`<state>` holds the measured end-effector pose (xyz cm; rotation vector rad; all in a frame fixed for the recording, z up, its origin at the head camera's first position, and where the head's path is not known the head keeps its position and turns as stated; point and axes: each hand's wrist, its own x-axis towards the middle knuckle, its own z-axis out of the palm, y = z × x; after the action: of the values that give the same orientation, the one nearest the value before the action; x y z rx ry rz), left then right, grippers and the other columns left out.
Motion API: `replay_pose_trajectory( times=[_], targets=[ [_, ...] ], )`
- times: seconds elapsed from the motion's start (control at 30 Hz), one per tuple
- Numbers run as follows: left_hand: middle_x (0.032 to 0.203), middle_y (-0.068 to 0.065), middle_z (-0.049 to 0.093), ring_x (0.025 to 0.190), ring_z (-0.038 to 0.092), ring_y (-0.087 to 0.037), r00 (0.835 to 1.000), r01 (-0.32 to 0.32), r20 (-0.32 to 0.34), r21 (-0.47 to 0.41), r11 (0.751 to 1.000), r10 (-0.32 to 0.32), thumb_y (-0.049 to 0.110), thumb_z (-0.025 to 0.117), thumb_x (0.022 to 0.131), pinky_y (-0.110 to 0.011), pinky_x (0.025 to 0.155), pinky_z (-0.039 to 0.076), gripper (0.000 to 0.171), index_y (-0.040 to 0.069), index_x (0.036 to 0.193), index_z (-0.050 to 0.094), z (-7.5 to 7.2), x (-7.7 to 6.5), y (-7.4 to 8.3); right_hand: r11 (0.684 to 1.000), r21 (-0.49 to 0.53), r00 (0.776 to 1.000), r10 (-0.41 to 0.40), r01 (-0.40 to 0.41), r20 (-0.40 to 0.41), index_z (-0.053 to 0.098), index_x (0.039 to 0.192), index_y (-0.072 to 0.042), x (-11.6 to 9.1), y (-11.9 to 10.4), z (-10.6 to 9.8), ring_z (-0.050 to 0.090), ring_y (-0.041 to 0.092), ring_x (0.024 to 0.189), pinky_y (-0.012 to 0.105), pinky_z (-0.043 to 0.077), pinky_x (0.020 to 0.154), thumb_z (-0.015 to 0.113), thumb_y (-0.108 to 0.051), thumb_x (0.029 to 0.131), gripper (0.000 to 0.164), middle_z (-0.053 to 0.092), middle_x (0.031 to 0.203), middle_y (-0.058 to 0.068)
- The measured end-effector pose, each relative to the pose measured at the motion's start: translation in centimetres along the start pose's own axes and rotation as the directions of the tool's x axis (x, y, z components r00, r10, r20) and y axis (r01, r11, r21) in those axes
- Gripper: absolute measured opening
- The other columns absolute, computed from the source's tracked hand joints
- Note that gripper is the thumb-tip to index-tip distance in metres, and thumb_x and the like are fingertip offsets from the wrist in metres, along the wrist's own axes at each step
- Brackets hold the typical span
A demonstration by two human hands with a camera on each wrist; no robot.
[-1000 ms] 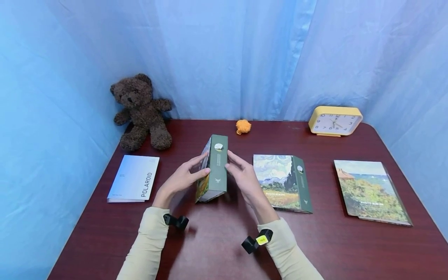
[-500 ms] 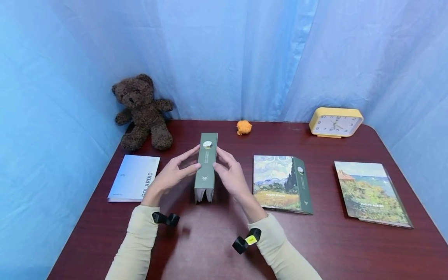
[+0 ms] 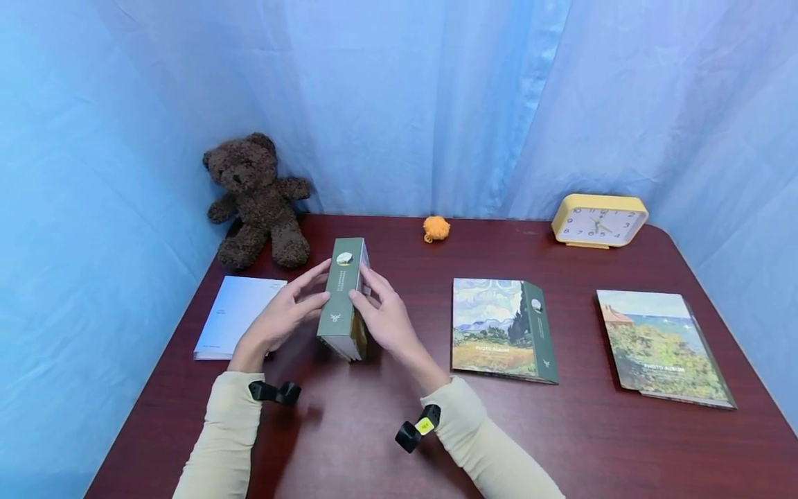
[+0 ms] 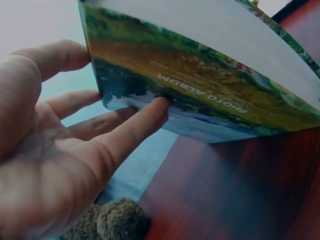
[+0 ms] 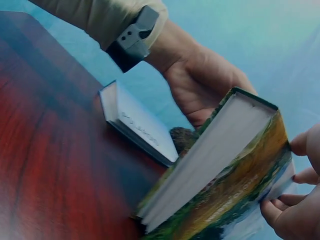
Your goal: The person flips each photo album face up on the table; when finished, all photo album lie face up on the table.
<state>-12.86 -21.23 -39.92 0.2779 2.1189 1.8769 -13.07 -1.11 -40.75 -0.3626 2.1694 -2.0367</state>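
A thick green-spined photo album [image 3: 337, 305] stands spine up near the middle of the table, leaning toward the right. My left hand [image 3: 276, 322] holds it from the left, thumb and fingertips at the spine's edge. In the left wrist view the left hand's fingertips [image 4: 162, 107] lie on its painted front cover, where "PHOTO ALBUM" is printed. My right hand [image 3: 385, 319] grips the opposite side, thumb at the spine and fingers [image 5: 272, 212] against the other cover. The white page block shows between the covers in both wrist views.
A blue-white POLAROID album [image 3: 233, 315] lies behind my left hand. Two more photo albums, one green-spined [image 3: 492, 329] and one with a seaside painting [image 3: 663, 346], lie to the right. A brown teddy bear [image 3: 258, 201], orange yarn ball [image 3: 436, 228] and yellow clock [image 3: 600, 220] stand along the back.
Both hands have carried the album leftward across the table. Its lean has swung from one side through upright to the other. My left hand now overlaps the POLAROID album in the head view.
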Motion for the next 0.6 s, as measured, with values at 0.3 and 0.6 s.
replay_pose_trajectory(
  times=[0.3,0.6],
  targets=[
    [0.15,-0.01,0.035,0.126,0.052,-0.027,0.996,0.045,-0.086,0.071,0.996,-0.039,0.034,0.058,0.096,-0.032,0.081,0.056,0.068,0.029,0.153,0.023,-1.1,-0.7,-0.2,0.992,-0.127,1.0,-0.008,0.01,0.011,0.041,0.146,-0.022,0.2,2.2,1.8,0.036,0.014,0.138,0.03,0.036,0.11,0.05,-0.035,0.099,0.049,0.034,0.154,0.001],
    [0.148,-0.014,0.037,0.125,0.052,-0.034,0.977,0.163,-0.176,0.257,0.953,-0.119,0.048,0.061,0.09,-0.036,0.081,0.055,0.07,0.03,0.151,0.03,-2.5,-1.6,-0.3,0.917,-0.399,0.994,0.046,-0.004,0.096,0.036,0.149,-0.021,0.1,4.2,2.3,0.029,0.034,0.141,0.051,0.029,0.112,0.053,-0.042,0.096,0.059,0.027,0.155,0.016]
  ],
)
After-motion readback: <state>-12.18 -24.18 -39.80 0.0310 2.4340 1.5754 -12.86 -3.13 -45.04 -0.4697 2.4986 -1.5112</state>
